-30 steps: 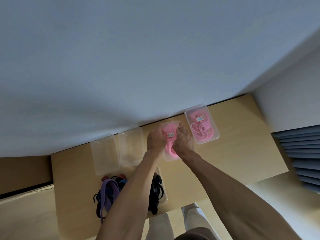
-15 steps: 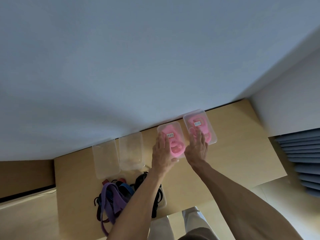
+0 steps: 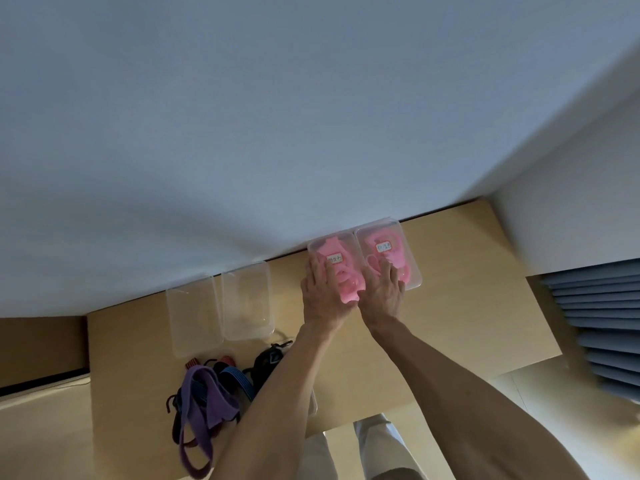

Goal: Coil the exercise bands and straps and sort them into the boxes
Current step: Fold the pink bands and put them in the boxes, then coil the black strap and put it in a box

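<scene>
**Both hands flat on two lidded pink-filled boxes at the wall**

Head view, only one. Wooden table (image 3: 467,306) pushed against a pale wall (image 3: 277,116). Far side, right of centre: two clear lidded boxes side by side, touching, both against the wall. Left pink box (image 3: 334,252) holds coiled pink band, small label on the lid; right pink box (image 3: 389,244) same, pink content, label too, text too small to read.

Left hand (image 3: 323,294) lies on the left pink box, fingers straight and spread, palm over the near end of the lid. Right hand (image 3: 384,292) lies on the right pink box the same way, fingers extended over the lid's near half. Neither hand curls round anything; flat contact only. The hands sit just beside each other, thumbs near.

Further left along the wall: two empty clear boxes (image 3: 221,306), side by side, well apart from the hands.

Near-left edge of table: loose pile of straps (image 3: 214,393), with a purple band, blue strap and black pieces tangled together, partly under the left forearm. Another clear container edge shows beneath that forearm, mostly hidden.
</scene>
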### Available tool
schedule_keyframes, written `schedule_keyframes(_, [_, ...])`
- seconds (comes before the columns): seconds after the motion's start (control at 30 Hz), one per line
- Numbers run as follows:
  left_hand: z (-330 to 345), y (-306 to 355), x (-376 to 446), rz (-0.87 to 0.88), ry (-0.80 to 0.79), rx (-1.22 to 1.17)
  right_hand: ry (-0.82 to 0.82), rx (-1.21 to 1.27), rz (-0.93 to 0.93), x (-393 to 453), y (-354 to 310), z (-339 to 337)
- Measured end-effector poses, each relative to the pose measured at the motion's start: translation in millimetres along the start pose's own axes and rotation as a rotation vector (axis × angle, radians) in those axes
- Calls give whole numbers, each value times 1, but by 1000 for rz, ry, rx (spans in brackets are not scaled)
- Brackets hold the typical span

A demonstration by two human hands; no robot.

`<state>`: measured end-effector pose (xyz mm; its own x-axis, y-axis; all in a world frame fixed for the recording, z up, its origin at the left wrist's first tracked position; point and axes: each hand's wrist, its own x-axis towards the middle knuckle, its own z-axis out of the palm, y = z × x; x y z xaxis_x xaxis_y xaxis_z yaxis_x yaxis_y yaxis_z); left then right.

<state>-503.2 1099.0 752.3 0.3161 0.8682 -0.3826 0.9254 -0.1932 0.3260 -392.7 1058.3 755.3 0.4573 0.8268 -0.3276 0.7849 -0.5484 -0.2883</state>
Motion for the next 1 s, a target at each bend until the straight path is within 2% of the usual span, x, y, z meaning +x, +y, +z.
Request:
schedule_keyframes(0.13, [-25,-10,-20,49,10,-15,-38,-37,-21,-11,-4,-7])
schedule_keyframes(0.23, [-40,-25,-48,-69,131,-95,-7,60,-62,-35,-21,-12])
schedule_keyframes(0.33, [-46,-48,-86,-218,202,-168,-139,145,-68,-65,-42,-10])
schedule_keyframes(0.43, [-47,-75,-120,-358,215,-200,-323,201,36,-92,-61,-4])
schedule_keyframes(0.53, [-46,-105,-142,-419,141,-207,-481,206,89,-118,-75,8])
schedule_keyframes(0.7, [-38,-141,-148,-333,-151,-184,-550,183,162,-147,-97,41])
schedule_keyframes(0.8, [-27,-155,-140,-281,-180,-142,-496,186,251,-159,-112,61])
schedule_keyframes(1.0, [-21,-172,-136,-96,-199,-118,-223,193,375,-175,-130,88])
